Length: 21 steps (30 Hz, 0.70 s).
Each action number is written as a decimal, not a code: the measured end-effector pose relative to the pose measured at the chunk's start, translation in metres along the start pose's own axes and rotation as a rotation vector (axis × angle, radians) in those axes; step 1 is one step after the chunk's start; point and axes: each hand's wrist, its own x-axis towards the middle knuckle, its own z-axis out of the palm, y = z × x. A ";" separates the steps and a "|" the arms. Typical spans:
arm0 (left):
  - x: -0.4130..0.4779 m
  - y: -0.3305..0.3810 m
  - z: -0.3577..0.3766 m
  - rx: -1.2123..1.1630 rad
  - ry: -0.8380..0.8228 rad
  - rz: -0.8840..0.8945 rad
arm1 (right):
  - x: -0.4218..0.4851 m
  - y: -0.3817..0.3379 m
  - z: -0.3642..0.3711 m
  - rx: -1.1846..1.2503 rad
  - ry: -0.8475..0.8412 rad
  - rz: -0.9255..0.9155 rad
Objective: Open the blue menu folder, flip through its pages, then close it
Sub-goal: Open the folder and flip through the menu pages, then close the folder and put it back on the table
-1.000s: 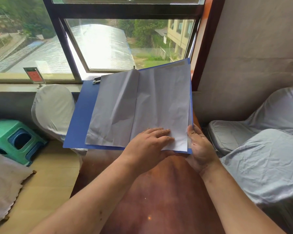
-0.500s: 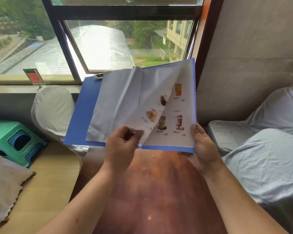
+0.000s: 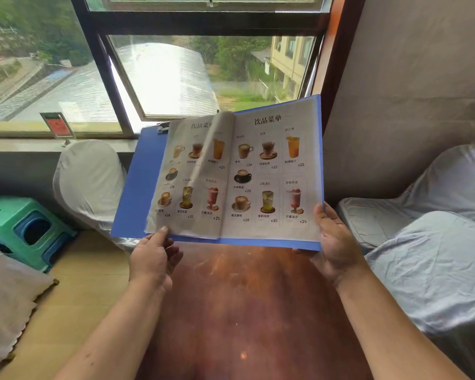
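The blue menu folder [image 3: 137,193] is open and held tilted up above the brown table [image 3: 247,311]. Its right page [image 3: 272,174] shows printed drinks with prices. A thin turned page [image 3: 192,174] lies over the left side, with the same drink pictures showing through. My left hand [image 3: 151,259] pinches the bottom left corner of that turned page and the folder's lower edge. My right hand [image 3: 335,242] grips the folder's bottom right corner, thumb on the page.
A white-covered chair [image 3: 88,179] stands behind the folder by the window sill. A green and blue plastic stool [image 3: 25,229] sits at the left on the floor. Grey-covered seats [image 3: 436,256] fill the right side. A small red sign [image 3: 56,126] stands on the sill.
My left hand lifted a page from the right side and turned it over to the left. The printed drinks page on the right is now uncovered. My right hand kept its grip.
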 end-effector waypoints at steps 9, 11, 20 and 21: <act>-0.003 -0.009 -0.002 -0.026 -0.127 -0.071 | 0.002 0.004 0.001 0.008 -0.014 0.004; 0.000 -0.010 -0.004 -0.039 -0.121 0.001 | 0.000 0.003 0.001 0.002 -0.025 0.004; -0.008 -0.008 0.000 0.229 -0.015 0.367 | -0.002 0.003 0.004 0.007 -0.020 0.012; -0.013 -0.007 0.002 0.298 -0.016 0.472 | -0.002 0.003 0.004 0.009 -0.018 0.019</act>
